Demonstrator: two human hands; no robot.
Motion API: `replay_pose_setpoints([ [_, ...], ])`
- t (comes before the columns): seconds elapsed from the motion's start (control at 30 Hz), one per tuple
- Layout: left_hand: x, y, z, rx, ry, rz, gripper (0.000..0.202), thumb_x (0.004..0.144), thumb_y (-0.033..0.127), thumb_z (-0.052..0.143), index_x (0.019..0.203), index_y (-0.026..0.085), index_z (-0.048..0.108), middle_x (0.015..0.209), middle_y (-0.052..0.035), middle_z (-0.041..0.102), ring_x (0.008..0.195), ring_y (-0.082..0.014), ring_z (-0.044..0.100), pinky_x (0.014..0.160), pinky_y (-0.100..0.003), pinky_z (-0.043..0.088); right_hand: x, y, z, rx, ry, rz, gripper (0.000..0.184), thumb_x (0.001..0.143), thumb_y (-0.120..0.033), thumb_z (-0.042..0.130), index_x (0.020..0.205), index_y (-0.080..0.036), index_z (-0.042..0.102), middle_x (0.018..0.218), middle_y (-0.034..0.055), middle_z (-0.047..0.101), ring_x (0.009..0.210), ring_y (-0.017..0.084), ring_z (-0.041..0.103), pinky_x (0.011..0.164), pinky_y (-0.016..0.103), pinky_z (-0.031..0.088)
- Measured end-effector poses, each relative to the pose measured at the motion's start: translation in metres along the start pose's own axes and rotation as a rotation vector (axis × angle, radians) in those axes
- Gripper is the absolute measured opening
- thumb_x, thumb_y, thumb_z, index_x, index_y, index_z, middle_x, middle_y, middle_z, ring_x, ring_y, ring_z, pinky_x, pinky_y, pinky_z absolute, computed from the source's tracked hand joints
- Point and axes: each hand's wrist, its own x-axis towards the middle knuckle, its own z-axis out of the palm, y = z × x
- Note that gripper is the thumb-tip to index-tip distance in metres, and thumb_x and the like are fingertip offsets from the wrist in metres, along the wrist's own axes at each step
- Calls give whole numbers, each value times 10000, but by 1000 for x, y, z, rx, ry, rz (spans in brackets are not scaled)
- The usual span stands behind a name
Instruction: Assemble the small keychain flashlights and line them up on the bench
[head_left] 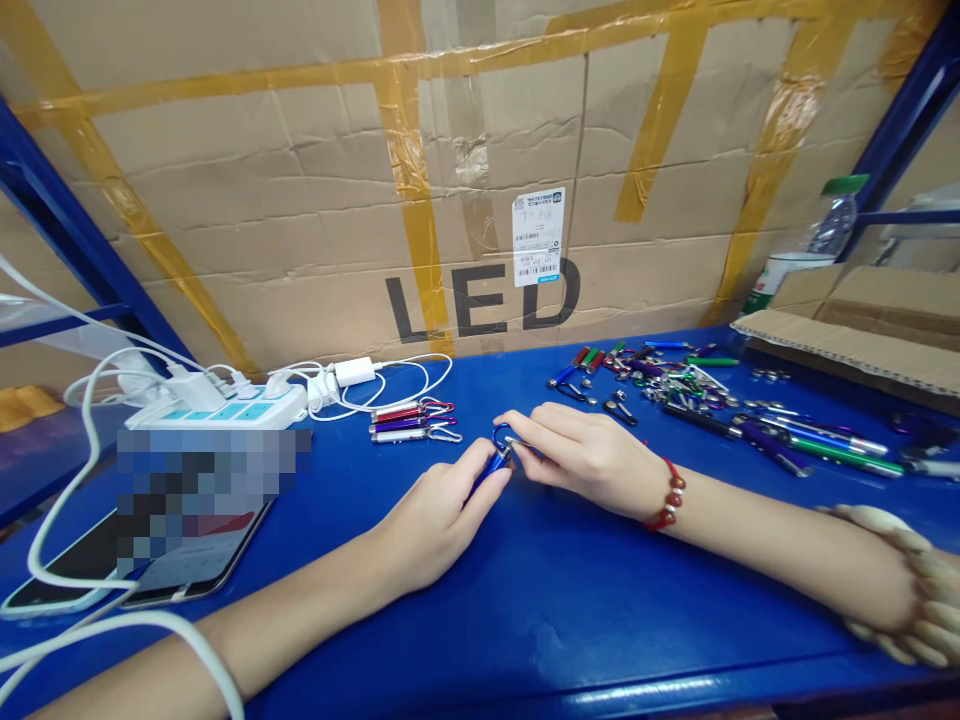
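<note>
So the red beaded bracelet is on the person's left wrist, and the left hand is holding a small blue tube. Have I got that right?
Not quite: the head view shows the red beaded bracelet on the wrist of the right hand. The left hand is indeed holding a small blue tube.

I counted, from my remote post, one left hand [450, 500], one right hand [581, 450] and a single blue tube [486, 474] between them over one desk [555, 600]. Apparently four clip-on tubes [397, 424] made up the row, along with two phones [187, 570], one power strip [289, 405], one bottle [829, 225], one open carton [847, 350], one beaded bracelet [670, 497], one label [538, 240] and three large letters [463, 300]. The heap [675, 380] topped a dozen pieces, too tangled for me to count exactly.
</note>
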Motion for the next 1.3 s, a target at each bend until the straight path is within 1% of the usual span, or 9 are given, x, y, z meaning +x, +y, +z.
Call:
replay_pose_setpoints([
  [0.27, 0, 0, 0, 24, -29, -5, 139, 932, 306, 320, 922, 220, 429, 577, 66, 431, 492, -112, 399, 506, -227, 300, 1, -2, 1, 109, 17, 27, 215, 906, -180, 405, 971, -70, 577, 651, 45, 572, 602, 124, 532, 561, 221, 478],
  [0.53, 0, -2, 0, 4, -19, 10, 185, 936, 322, 306, 1051, 246, 429, 576, 70, 456, 534, -126, 455, 572, -244, 340, 0, -3, -1, 231, 37, 187, 251, 912, -177, 386, 1076, -81, 551, 731, 54, 590, 665, 119, 550, 639, 212, 487],
  [0.63, 0, -2, 0, -41, 9, -5, 178, 937, 326, 296, 1032, 245, 423, 555, 79, 440, 521, -118, 438, 561, -233, 335, -2, 2, 2, 261, -57, 300, 277, 916, -213, 386, 1100, -92, 555, 791, 65, 614, 701, 129, 575, 658, 227, 490],
  [0.77, 1, -3, 0, -88, 114, -4, 120, 929, 305, 309, 968, 239, 402, 593, 76, 445, 563, -115, 447, 590, -230, 343, -5, 12, 6, 184, -354, 508, 298, 913, -280, 403, 1126, -164, 577, 887, 66, 638, 819, 179, 608, 673, 267, 490],
  [0.87, 2, -4, -1, -97, 142, 6, 77, 918, 285, 332, 916, 236, 392, 641, 65, 468, 609, -120, 457, 625, -235, 352, -7, 19, 4, 167, -531, 552, 286, 903, -296, 424, 1105, -212, 608, 969, 68, 608, 878, 187, 598, 680, 271, 489],
  [1.0, 3, -3, -2, -87, 153, -7, 105, 913, 285, 334, 866, 227, 408, 682, 48, 492, 642, -129, 463, 637, -239, 355, -5, 24, -5, 315, -535, 467, 369, 856, -417, 495, 1166, -234, 577, 1072, 73, 541, 875, 169, 573, 736, 293, 482],
  [1.1, 2, -1, -4, -90, 162, -14, 132, 912, 282, 334, 847, 218, 429, 699, 37, 505, 661, -134, 471, 648, -238, 360, -2, 24, -12, 584, -635, 339, 410, 754, -511, 593, 1040, -223, 649, 899, 25, 571, 661, 106, 545, 619, 232, 465],
  [1.17, 1, -1, -4, -104, 164, -9, 140, 915, 280, 333, 840, 215, 433, 699, 37, 503, 660, -131, 469, 650, -234, 360, -1, 24, -14, 695, -673, 318, 438, 686, -510, 660, 988, -192, 671, 806, 13, 562, 588, 87, 509, 553, 209, 442],
  [1.3, 1, -1, -4, -128, 155, 19, 174, 928, 293, 325, 816, 211, 430, 698, 42, 487, 657, -121, 465, 656, -229, 353, -3, 25, -8, 782, -651, 384, 310, 787, -417, 595, 942, -166, 692, 772, 30, 566, 613, 92, 531, 569, 202, 450],
])
